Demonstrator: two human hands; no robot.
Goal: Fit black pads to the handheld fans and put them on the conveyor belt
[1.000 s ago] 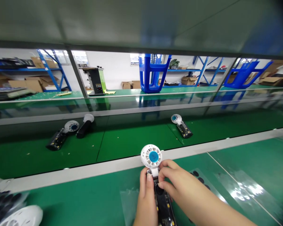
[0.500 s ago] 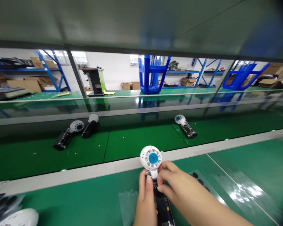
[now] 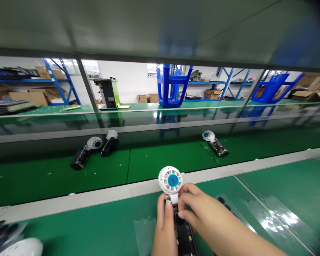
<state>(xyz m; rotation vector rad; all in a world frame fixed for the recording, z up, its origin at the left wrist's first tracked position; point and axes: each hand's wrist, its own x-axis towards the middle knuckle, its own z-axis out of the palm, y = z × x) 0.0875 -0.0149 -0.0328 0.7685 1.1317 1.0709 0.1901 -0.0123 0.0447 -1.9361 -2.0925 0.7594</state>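
Observation:
A handheld fan (image 3: pixel 185 234) with a white round head (image 3: pixel 170 180) and a blue centre stands in front of me. Its handle is uncovered, and dark inner parts show. My left hand (image 3: pixel 165 224) is closed around the handle's left side, thumb just below the white neck. Fingers of my right hand (image 3: pixel 193 206) pinch at the upper handle, on the edge of a small black round sticker (image 3: pixel 179 219) lying against it. The fingertips partly cover the sticker. Right of my wrist, a clear sheet with black round stickers (image 3: pixel 227 207) lies on the green bench.
Beyond the pale rail (image 3: pixel 106 190) runs a green conveyor belt (image 3: pixel 154 156) carrying several fans (image 3: pixel 215 144). At lower left are a white rounded part (image 3: pixel 24 248) and a bag of black discs (image 3: pixel 4 233). A shelf (image 3: pixel 138 32) hangs overhead; blue stools (image 3: pixel 173 87) stand behind.
The fans on the belt have shifted right. Both my hands and the fan they hold stay almost still, with the right fingers still at the sticker.

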